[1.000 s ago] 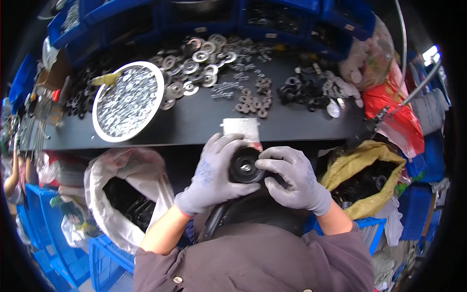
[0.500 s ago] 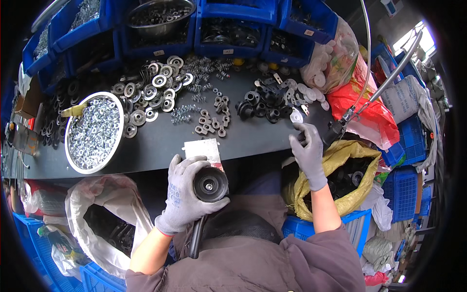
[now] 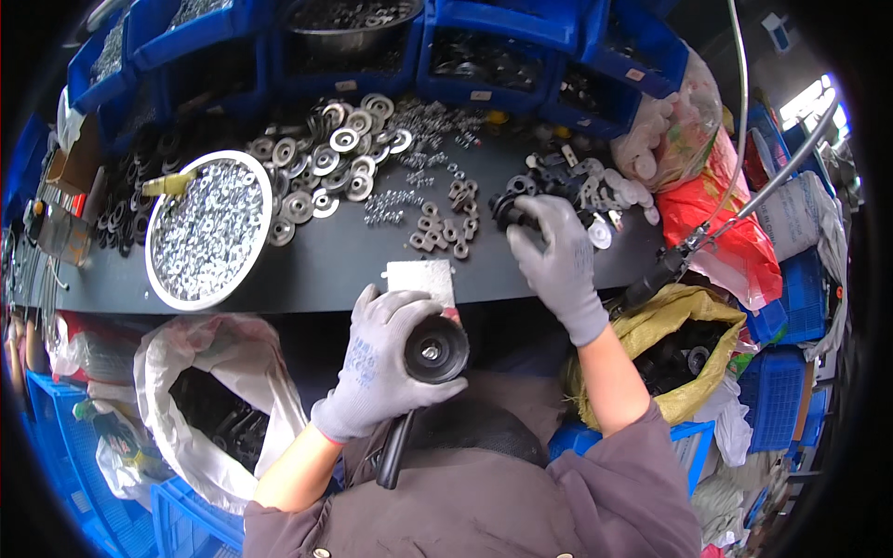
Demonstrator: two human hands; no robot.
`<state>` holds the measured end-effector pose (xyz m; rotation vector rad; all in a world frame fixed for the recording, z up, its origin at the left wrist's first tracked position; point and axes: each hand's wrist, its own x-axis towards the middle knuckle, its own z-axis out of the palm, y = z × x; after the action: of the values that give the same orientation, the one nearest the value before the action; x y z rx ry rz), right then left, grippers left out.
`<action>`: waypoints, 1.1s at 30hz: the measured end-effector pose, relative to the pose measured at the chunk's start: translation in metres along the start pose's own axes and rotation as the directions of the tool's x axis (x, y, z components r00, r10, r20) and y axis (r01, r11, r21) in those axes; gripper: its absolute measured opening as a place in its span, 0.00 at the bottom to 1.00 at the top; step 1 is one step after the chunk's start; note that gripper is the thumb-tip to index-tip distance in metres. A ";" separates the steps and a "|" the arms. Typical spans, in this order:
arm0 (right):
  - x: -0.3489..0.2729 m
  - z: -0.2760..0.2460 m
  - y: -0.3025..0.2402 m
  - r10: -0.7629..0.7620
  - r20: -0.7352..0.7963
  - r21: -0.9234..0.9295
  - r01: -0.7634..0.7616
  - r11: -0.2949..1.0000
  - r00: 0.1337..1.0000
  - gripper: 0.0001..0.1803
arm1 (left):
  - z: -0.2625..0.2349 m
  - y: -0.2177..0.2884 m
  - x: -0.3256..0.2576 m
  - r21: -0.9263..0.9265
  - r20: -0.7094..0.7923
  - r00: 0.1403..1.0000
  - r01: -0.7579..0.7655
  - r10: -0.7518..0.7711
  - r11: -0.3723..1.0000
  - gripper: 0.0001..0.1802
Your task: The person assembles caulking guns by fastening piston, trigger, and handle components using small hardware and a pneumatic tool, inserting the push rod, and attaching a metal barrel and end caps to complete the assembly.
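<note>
My left hand [image 3: 377, 367], in a grey knit glove, is wrapped around a round black cup-shaped part [image 3: 437, 350] with a metal nut or bolt end at its centre. A black rod-like handle [image 3: 395, 453] sticks out below that hand. At the table's right, my gloved right hand [image 3: 558, 265] reaches to the pile of black plastic parts. Its thumb and fingers close around a black flanged bushing [image 3: 507, 213], partly hidden by the fingers. A white disc-shaped piece [image 3: 599, 234] lies just right of this hand.
A white-rimmed bowl of small metal nuts [image 3: 206, 237], metal discs [image 3: 325, 160], springs [image 3: 393, 206] and nuts [image 3: 430, 223] cover the table. A white block [image 3: 420, 279] is at its front edge. Blue bins [image 3: 484, 70] line the back. Open sacks [image 3: 279, 391] flank me; a hanging tool [image 3: 656, 279] is right.
My right hand has moved left from beside the white disc to the black parts, and its fingers close on one. My left hand keeps its hold; the whole view has shifted.
</note>
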<state>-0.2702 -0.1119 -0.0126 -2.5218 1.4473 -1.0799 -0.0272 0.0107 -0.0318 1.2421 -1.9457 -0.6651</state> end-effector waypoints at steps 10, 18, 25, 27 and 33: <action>-0.035 -0.005 0.023 0.240 0.120 -0.140 -0.223 0.965 0.963 0.18 | 0.015 -0.007 0.002 -0.114 -0.067 0.998 -0.023 0.016 0.993 0.46; -0.032 -0.040 -0.091 -0.185 0.298 0.410 0.050 0.911 0.937 0.19 | 0.015 -0.011 0.001 -0.127 -0.092 0.995 -0.040 0.028 0.991 0.41; -0.038 -0.022 -0.099 -0.259 0.326 0.259 0.178 0.949 0.909 0.17 | 0.020 -0.011 -0.001 -0.161 -0.150 0.989 -0.042 0.017 0.986 0.40; -0.029 -0.030 -0.100 -0.280 0.378 0.289 0.175 0.941 0.882 0.16 | 0.016 -0.012 -0.001 -0.171 -0.098 0.995 -0.036 0.019 0.985 0.41; -0.030 -0.023 -0.107 -0.252 0.422 0.230 0.166 0.959 0.871 0.13 | 0.023 -0.013 -0.003 -0.140 -0.192 0.981 -0.039 0.011 0.989 0.40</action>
<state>-0.2136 -0.0215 0.0265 -2.5964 0.9227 -0.5527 -0.0370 0.0091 -0.0563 1.1473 -1.7224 -0.6370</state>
